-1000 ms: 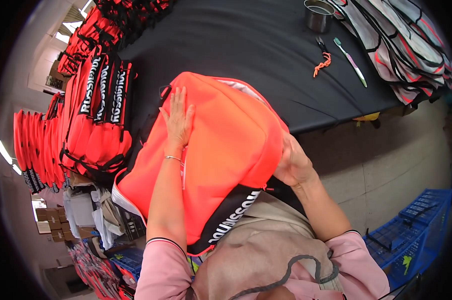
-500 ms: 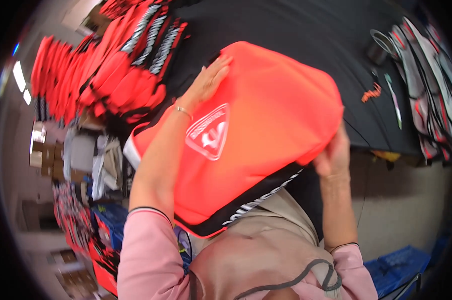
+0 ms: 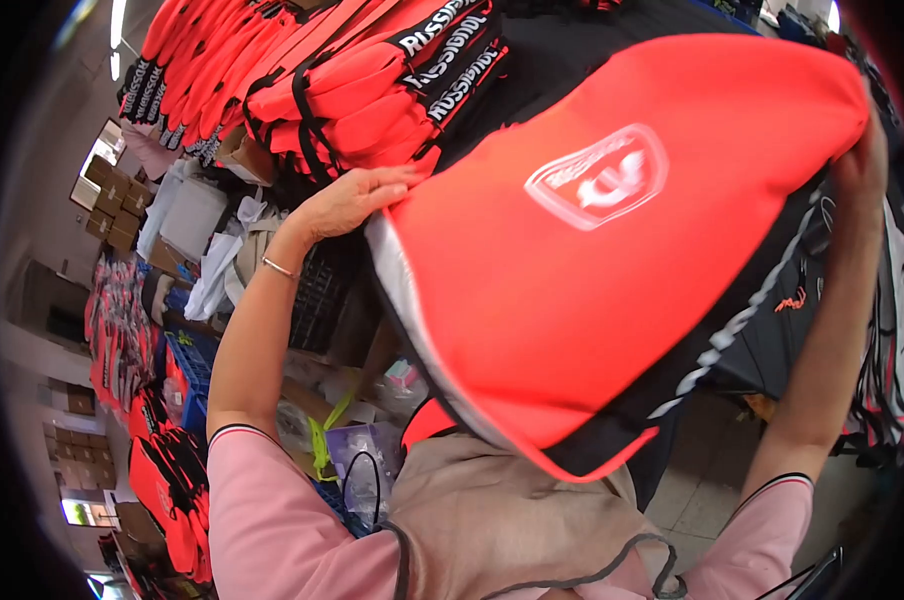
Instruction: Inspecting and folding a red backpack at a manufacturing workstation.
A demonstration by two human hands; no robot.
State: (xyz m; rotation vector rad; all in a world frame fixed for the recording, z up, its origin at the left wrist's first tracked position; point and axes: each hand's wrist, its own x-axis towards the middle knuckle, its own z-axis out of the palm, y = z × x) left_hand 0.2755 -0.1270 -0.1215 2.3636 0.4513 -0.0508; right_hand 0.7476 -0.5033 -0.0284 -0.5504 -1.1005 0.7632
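Hands (image 3: 357, 203), two, at one red bag (image 3: 592, 300), one bracelet (image 3: 280, 268)

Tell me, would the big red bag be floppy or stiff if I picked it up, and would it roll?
The big red bag is probably soft and a bit floppy, because its front curves and its edges bend. It likely wouldn't roll if pushed, since it's broad with corners. It may not be very slippery: its red cloth looks more dull than glossy.

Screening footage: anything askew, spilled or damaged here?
No visible spill or damage. The red bag is tilted, but that's between the left hand and right hand. Mild oddity: a yellow-green strip beside loose packaging, lower left, looks untidy.
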